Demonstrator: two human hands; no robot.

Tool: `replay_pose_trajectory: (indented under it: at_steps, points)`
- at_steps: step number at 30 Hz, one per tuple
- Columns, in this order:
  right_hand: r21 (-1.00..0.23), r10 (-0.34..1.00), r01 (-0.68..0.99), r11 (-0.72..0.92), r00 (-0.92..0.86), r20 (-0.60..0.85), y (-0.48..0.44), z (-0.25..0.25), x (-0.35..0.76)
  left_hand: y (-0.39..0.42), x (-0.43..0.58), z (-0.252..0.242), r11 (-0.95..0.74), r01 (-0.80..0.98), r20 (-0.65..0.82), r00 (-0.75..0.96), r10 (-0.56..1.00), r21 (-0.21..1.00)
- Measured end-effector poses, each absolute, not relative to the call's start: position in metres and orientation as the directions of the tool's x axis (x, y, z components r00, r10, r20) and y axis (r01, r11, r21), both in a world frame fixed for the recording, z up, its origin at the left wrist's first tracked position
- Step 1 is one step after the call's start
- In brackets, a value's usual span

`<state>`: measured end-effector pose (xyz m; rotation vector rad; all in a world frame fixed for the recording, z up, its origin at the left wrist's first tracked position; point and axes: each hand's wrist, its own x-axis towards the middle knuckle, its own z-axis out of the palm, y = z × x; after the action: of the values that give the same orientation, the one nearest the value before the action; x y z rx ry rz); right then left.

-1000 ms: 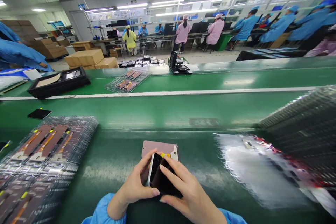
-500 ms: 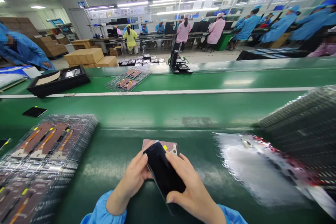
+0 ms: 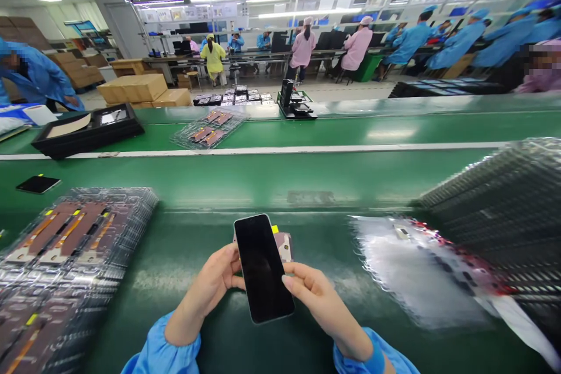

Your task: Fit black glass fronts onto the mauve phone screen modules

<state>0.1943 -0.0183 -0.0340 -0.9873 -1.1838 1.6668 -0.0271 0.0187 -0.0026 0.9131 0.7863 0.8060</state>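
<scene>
Left hand is on the phone's left edge, about 9 o'clock, fingers wrapping partly behind it; right hand pinches the right edge, about 3 o'clock, thumb and forefinger nearly together; both grips are narrow, holding the phone; phone is at centre, over the near part of the green table, dark screen facing the camera, top end leaning between 11 and 12 o'clock, bottom end between 5 and 6.

From the phone: pinkish-brown panel just behind it at 1 o'clock, mostly hidden; yellow tab shows at its top edge; cannot tell if phone and panel touch; left tray stack at 9 o'clock, clear plastic, more brown panels with orange flex strips in its top tray; small black screen near 10, beyond that stack; black box at 10, across the white line; clear tray at 11, four brown panels in it; black fixture between 12 and 1, far edge; plastic sheet at 3, smeared, red bits along its upper right edge; ribbed stack between 2 and 3, dark, details blurred; co-worker in blue at 10, well apart, bending forward.
</scene>
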Motion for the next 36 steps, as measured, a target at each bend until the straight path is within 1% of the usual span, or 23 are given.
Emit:
replay_pose_trajectory:
  at_steps: [3, 5, 10, 14, 16, 18, 22, 25, 28, 32, 36]
  points:
    - [-0.954, 0.971, -0.255, -0.158, -0.213, -0.104, -0.016, -0.036, 0.199, 0.015, -0.026, -0.006, 0.356, -0.023, -0.280, 0.571, 0.771, 0.934]
    - [-0.952, 0.984, -0.273, -0.136, -0.148, -0.098, -0.015, -0.038, 0.201, 0.012, -0.024, -0.009, 0.328, 0.079, -0.310, 0.588, 0.747, 0.941]
    - [-0.948, 0.991, -0.299, -0.110, -0.102, -0.083, -0.016, -0.038, 0.201, 0.005, -0.017, -0.006, 0.291, 0.150, -0.325, 0.527, 0.785, 0.945]
    - [-0.968, 0.996, -0.231, -0.094, -0.024, -0.091, -0.015, -0.041, 0.200, 0.000, -0.013, -0.002, 0.245, 0.197, -0.311, 0.463, 0.830, 0.949]
    - [-0.978, 0.996, -0.190, -0.086, -0.017, -0.084, -0.015, -0.042, 0.201, -0.002, -0.012, -0.002, 0.227, 0.200, -0.295, 0.449, 0.843, 0.953]
    - [-0.980, 0.995, -0.182, -0.083, -0.062, -0.073, -0.015, -0.042, 0.202, -0.003, -0.012, -0.002, 0.229, 0.169, -0.282, 0.450, 0.847, 0.959]
    - [-0.973, 0.972, -0.207, -0.097, -0.231, -0.048, -0.018, -0.034, 0.204, 0.001, -0.015, -0.002, 0.251, 0.105, -0.272, 0.439, 0.857, 0.962]
    - [-0.975, 0.939, -0.184, -0.124, -0.339, -0.056, -0.020, -0.028, 0.203, 0.003, -0.015, -0.001, 0.271, 0.076, -0.277, 0.420, 0.864, 0.960]
    - [-0.973, 0.940, -0.191, -0.127, -0.338, -0.056, -0.021, -0.026, 0.200, 0.003, -0.015, 0.001, 0.297, 0.053, -0.291, 0.420, 0.860, 0.953]
    - [-0.957, 0.953, -0.251, -0.145, -0.295, -0.067, -0.022, -0.028, 0.198, 0.002, -0.015, -0.001, 0.300, 0.022, -0.281, 0.423, 0.861, 0.954]
    - [-0.936, 0.953, -0.296, -0.189, -0.284, -0.103, -0.021, -0.034, 0.197, 0.007, -0.019, -0.002, 0.346, -0.016, -0.297, 0.479, 0.826, 0.938]
